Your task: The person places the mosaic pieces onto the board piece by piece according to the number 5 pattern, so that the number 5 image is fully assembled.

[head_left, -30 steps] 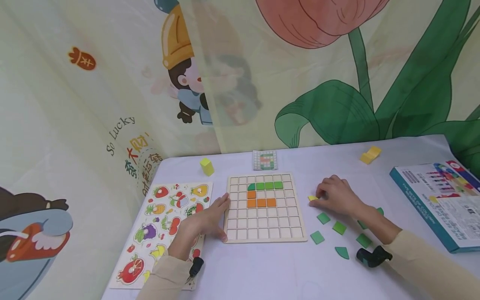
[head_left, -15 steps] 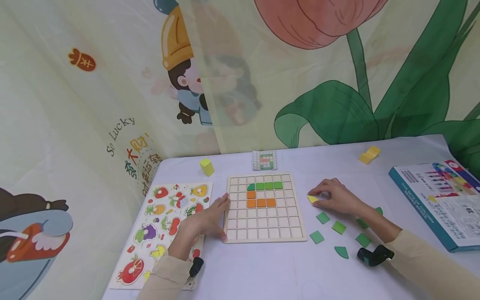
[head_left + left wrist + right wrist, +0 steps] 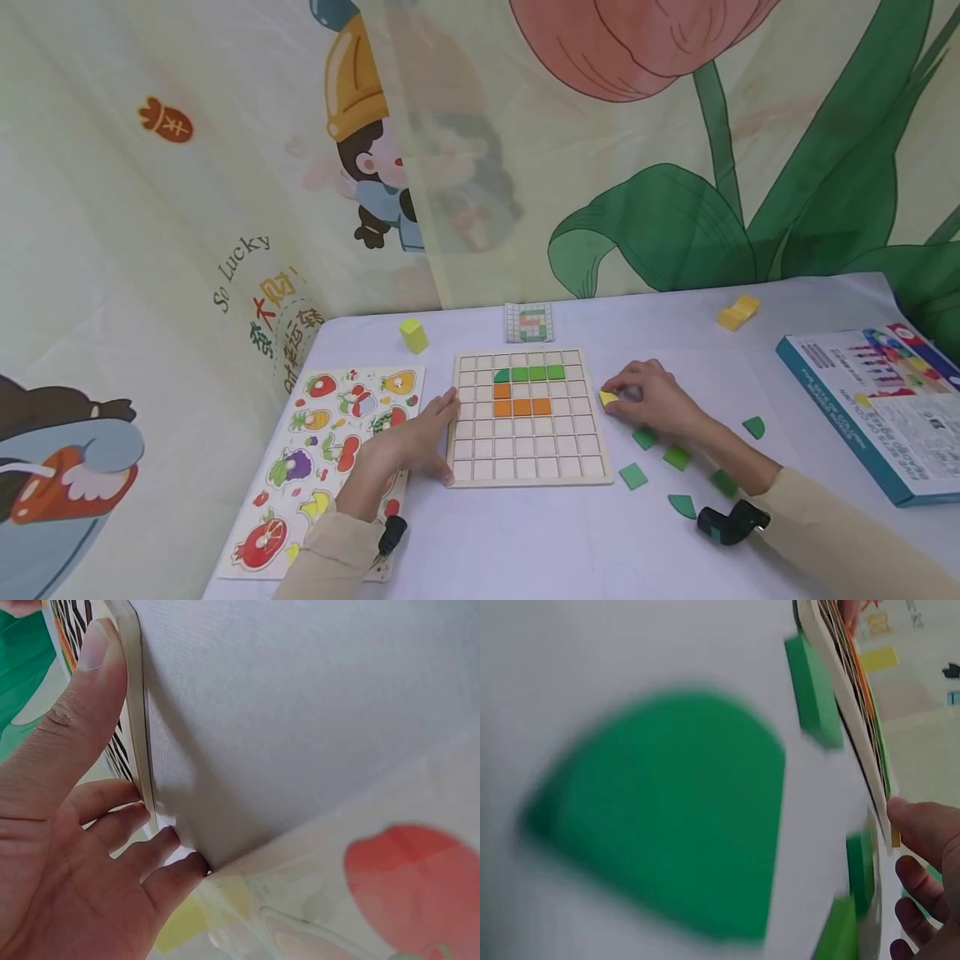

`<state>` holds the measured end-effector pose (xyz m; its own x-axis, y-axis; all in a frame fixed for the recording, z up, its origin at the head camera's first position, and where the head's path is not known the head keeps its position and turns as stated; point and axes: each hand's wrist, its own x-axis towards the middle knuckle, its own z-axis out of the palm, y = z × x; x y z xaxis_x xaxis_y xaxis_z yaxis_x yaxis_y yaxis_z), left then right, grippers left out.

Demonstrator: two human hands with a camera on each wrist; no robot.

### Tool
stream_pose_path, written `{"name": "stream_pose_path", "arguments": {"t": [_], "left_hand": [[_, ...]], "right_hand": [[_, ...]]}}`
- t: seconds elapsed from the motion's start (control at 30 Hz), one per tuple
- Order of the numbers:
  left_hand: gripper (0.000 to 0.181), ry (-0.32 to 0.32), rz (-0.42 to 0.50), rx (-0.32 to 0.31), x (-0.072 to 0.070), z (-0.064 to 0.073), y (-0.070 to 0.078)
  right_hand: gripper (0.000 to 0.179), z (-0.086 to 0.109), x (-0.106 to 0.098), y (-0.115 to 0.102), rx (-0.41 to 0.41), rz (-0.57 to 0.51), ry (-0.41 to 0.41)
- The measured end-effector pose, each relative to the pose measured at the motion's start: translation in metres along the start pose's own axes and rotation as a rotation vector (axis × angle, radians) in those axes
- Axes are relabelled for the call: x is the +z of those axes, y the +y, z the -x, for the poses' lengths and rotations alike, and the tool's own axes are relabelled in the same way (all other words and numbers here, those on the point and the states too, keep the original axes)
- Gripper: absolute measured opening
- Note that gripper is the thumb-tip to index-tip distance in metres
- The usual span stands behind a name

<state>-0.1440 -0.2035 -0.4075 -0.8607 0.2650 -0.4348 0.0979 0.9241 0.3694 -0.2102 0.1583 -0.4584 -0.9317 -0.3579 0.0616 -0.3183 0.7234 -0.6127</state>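
Note:
A square wooden grid board (image 3: 528, 459) lies mid-table, with a row of green tiles and an L of orange tiles set in its cells. My left hand (image 3: 408, 440) rests against the board's left edge, fingers spread; in the left wrist view the thumb (image 3: 82, 705) touches that edge. Just right of the board, my right hand (image 3: 660, 402) pinches a small yellow tile (image 3: 608, 398) between thumb and fingertips. Loose green tiles (image 3: 633, 476) lie below and beside this hand, among them a rounded green tile (image 3: 682, 506); one fills much of the right wrist view, blurred.
A small pattern card (image 3: 528, 323) lies behind the board. At left is a fruit picture board (image 3: 300, 450), partly under the left forearm. A yellow-green cube (image 3: 413, 335), yellow blocks (image 3: 738, 312) and a blue-edged box (image 3: 870, 408) stand around the table.
My right hand has carried the yellow tile left, close to the board's right edge, uncovering a rounded green tile behind it. The left hand has kept its place.

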Motion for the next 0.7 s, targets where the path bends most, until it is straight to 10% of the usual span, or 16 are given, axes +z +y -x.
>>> {"name": "stream_pose_path", "arguments": {"t": [0.7], "left_hand": [[0.108,0.004,-0.003,0.004,0.001,0.0,-0.002]], "right_hand": [[0.021,-0.017,0.046,-0.057,-0.013,0.018,0.065]]}}
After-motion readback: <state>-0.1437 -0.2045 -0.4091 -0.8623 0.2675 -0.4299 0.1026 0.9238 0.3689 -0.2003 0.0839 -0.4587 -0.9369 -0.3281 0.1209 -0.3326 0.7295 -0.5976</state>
